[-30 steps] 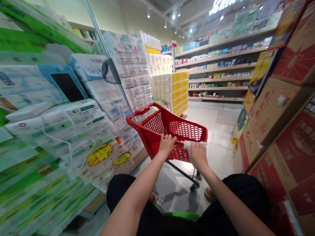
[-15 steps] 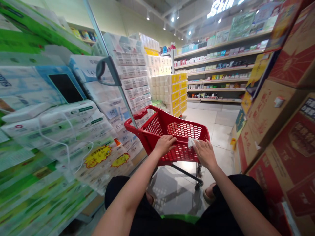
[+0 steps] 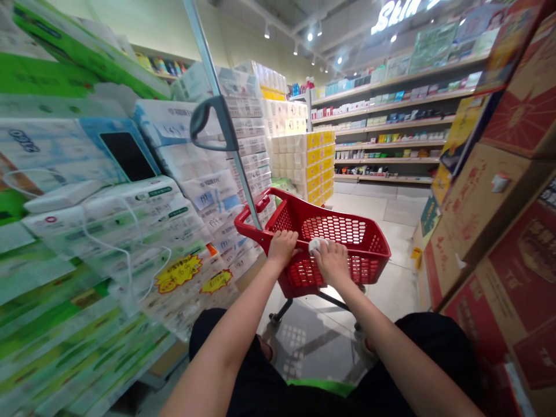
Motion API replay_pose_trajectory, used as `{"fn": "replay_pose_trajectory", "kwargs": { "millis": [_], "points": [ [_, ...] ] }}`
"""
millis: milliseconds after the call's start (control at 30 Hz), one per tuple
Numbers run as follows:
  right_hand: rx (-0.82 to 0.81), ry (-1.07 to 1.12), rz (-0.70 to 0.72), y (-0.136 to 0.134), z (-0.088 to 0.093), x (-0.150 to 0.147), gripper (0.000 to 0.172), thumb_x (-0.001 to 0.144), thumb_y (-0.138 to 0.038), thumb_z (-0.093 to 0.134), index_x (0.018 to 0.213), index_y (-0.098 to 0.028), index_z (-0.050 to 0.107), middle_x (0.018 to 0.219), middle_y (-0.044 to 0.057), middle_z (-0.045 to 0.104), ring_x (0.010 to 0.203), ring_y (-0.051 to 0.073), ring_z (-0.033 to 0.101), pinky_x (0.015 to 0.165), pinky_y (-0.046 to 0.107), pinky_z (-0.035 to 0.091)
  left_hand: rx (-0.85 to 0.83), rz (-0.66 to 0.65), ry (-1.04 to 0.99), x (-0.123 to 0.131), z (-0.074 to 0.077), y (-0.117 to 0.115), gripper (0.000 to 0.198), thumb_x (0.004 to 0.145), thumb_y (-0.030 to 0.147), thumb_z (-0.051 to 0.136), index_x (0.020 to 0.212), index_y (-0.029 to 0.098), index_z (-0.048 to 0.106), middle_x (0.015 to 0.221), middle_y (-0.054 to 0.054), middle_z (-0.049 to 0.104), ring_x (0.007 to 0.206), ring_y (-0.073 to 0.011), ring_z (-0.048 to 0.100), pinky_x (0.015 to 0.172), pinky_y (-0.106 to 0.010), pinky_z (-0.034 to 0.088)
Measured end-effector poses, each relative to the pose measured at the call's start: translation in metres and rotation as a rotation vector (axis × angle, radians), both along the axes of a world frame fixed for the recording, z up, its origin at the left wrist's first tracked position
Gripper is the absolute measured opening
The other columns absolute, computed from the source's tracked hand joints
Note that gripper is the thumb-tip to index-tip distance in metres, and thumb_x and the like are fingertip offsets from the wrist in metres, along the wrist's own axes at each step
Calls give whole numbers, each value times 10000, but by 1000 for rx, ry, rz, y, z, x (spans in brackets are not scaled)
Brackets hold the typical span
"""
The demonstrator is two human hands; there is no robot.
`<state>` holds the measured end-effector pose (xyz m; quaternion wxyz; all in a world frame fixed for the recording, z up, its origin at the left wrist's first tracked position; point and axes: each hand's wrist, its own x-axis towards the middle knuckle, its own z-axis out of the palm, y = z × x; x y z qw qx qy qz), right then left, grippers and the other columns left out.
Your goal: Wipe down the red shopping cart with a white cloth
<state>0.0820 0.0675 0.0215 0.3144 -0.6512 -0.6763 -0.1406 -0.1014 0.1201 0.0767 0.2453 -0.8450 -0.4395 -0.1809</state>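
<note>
The curled left hand (image 3: 283, 246) grips the rim of the red perforated plastic shopping cart (image 3: 304, 278) below both hands, the half-closed right hand (image 3: 333, 260) holds crumpled white cloth (image 3: 315, 244) there, yellow starburst price labels (image 3: 179, 273) show leftward, and a white "Skin" sign (image 3: 399, 14) glows ahead.

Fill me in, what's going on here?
A person has both hands on a red shopping cart in a store aisle. The left hand holds its near rim; the right hand presses a crumpled white cloth to that rim. Stacked white packs stand left of the cart, cardboard boxes right.
</note>
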Motion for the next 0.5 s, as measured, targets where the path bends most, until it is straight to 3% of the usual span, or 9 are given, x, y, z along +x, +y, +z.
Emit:
{"fn": "replay_pose_trajectory", "kwargs": {
  "millis": [100,200,300,400,500],
  "points": [
    [35,-31,115,2,10,-38,500,983,-446,312,1414,-221,428,1368,152,456,1186,309,390,1042,514,268,34,33,10,8,0,-5,143,948,206,473,1076,173,527,928,-80,629,897,-240,567,835,-377,393],
    [53,-70,208,0,9,-27,498,995,-420,290,1457,-257,377,1433,107,426,1269,279,362,1090,480,252,38,28,11,15,1,-9,206,961,166,417,1151,153,495,936,-83,633,883,-234,576,824,-371,390],
    [34,-86,196,-5,-3,29,483,995,-426,277,1450,-299,379,1409,73,466,1277,246,388,1117,463,243,4,3,0,19,1,-10,386,920,338,571,1232,144,453,958,-99,630,900,-263,580,829,-383,391],
    [0,-98,70,-15,-21,105,471,984,-456,278,1378,-281,468,1338,80,527,1267,251,411,1144,496,191,-26,-5,-16,17,0,-10,612,829,468,684,1280,149,421,972,-106,628,914,-285,583,837,-390,395],
    [20,-54,-116,-23,-36,163,470,981,-451,256,1318,-259,521,1272,99,565,1220,266,450,1135,542,166,-25,3,-13,14,0,-9,649,813,480,702,1293,154,411,968,-101,630,912,-283,586,844,-390,395]
  ]
}}
